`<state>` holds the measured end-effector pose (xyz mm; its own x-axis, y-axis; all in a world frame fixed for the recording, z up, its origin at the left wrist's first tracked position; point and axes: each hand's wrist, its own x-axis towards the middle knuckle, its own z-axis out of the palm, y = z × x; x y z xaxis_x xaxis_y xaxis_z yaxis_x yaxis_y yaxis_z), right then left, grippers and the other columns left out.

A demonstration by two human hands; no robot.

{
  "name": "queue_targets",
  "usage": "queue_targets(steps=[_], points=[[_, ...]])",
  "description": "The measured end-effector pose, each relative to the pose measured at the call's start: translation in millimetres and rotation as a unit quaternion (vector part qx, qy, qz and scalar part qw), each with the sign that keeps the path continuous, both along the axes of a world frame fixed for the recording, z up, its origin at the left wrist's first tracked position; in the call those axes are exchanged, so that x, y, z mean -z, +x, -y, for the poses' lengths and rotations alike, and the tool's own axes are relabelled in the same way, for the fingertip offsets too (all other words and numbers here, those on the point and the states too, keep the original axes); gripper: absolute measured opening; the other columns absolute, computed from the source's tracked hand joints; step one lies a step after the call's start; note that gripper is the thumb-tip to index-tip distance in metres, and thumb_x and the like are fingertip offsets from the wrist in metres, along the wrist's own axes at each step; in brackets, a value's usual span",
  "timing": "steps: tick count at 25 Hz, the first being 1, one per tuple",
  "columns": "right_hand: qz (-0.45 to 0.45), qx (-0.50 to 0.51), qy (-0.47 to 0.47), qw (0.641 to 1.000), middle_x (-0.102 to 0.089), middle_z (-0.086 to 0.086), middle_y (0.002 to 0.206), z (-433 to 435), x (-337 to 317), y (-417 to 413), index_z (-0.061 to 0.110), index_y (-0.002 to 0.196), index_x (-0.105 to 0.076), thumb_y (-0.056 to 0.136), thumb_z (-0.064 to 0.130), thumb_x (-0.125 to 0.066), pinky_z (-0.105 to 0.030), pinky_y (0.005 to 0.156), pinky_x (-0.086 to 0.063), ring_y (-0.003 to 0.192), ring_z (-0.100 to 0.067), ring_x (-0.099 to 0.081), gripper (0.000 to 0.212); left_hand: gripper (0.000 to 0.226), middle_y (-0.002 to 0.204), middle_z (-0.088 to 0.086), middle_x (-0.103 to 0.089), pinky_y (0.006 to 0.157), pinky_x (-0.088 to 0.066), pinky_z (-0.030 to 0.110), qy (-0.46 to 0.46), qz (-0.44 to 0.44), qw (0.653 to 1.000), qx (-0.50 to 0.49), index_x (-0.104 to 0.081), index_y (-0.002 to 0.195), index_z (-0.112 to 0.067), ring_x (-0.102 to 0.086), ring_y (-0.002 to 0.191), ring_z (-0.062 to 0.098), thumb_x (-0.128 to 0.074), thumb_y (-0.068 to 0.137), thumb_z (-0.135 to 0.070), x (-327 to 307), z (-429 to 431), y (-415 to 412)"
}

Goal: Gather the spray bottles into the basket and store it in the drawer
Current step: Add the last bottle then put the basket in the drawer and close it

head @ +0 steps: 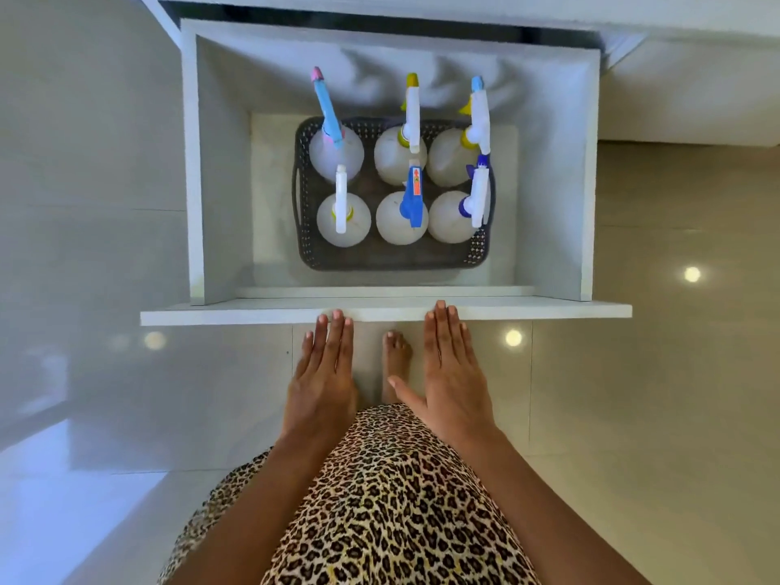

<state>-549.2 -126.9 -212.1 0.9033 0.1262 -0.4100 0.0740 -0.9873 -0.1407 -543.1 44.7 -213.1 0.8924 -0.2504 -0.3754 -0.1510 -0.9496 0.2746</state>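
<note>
A dark perforated basket (382,260) sits on the floor of a pulled-out white drawer (384,311). Several white spray bottles (401,218) stand upright in it in two rows, with blue, pink, yellow and white trigger heads. My left hand (323,375) and my right hand (449,373) are flat, fingers extended, with the fingertips resting against the drawer's front panel. Neither hand holds anything.
The white cabinet body (633,78) runs along the top. Glossy tiled floor (633,373) surrounds the drawer. A bare foot (396,356) stands between my hands, below the drawer front, and a leopard-print garment (380,500) fills the lower middle.
</note>
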Motion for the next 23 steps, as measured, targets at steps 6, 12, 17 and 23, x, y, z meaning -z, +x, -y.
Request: queue_targets(steps=[6, 12, 17, 23], points=[[-0.069, -0.002, 0.004, 0.998, 0.023, -0.01, 0.152, 5, -1, 38, 0.006, 0.144, 0.016, 0.075, 0.071, -0.049, -0.037, 0.118, 0.004, 0.142, -0.026, 0.018, 0.115, 0.084, 0.15, 0.021, -0.01, 0.113, -0.005, 0.042, -0.028, -0.022, 0.999, -0.008, -0.012, 0.141, 0.003, -0.003, 0.139, 0.037, -0.055, 0.068, 0.005, -11, 6, 40], [-0.051, 0.018, 0.014, 0.998, 0.03, -0.007, 0.149, 2, 1, 96, 0.012, 0.138, 0.03, 0.075, 0.072, -0.049, -0.038, 0.12, 0.004, 0.141, -0.024, 0.025, 0.117, 0.091, 0.149, 0.01, 0.021, 0.11, 0.014, 0.033, -0.018, -0.022, 1.0, 0.004, 0.02, 0.137, -0.009, 0.024, 0.136, 0.026, -0.05, 0.078, -0.009, -7, 7, 98], [-0.021, 0.025, 0.017, 0.999, 0.029, -0.009, 0.148, -1, 5, 149, 0.01, 0.137, 0.03, 0.076, 0.067, -0.053, -0.037, 0.118, 0.008, 0.142, -0.025, 0.022, 0.117, 0.095, 0.155, 0.014, 0.012, 0.111, 0.011, 0.034, -0.011, -0.018, 1.0, -0.002, 0.013, 0.142, -0.007, 0.024, 0.136, 0.025, -0.055, 0.077, -0.018, -5, 10, 151], [-0.023, 0.02, 0.011, 0.999, 0.029, -0.01, 0.149, 2, 4, 204, 0.009, 0.138, 0.028, 0.073, 0.069, -0.055, -0.037, 0.118, 0.008, 0.143, -0.026, 0.02, 0.121, 0.093, 0.155, 0.013, 0.013, 0.11, 0.012, 0.034, -0.008, -0.018, 1.0, -0.006, 0.013, 0.141, -0.008, 0.025, 0.135, 0.025, -0.055, 0.079, -0.018, -7, 13, 206]])
